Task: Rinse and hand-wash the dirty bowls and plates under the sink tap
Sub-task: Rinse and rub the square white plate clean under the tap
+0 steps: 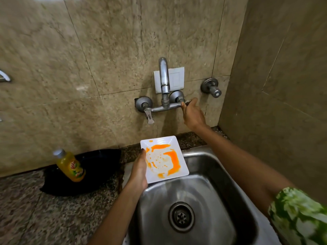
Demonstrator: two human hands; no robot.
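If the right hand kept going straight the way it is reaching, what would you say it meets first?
The right hand is already at the mixer tap's right lever, fingers around it. Pushing on, it would likely meet the tiled wall just behind; depth is unclear.

The right hand (192, 114) covers most of the tap's right handle (188, 102), so its shape is hard to see. The left hand (138, 171) hides the left edge of the plate (163, 159). The bottle (70, 166) label is too blurry to read. The sink (221, 167) is cut off at the bottom edge. A metal thing (4, 76) is cut off at the left edge.
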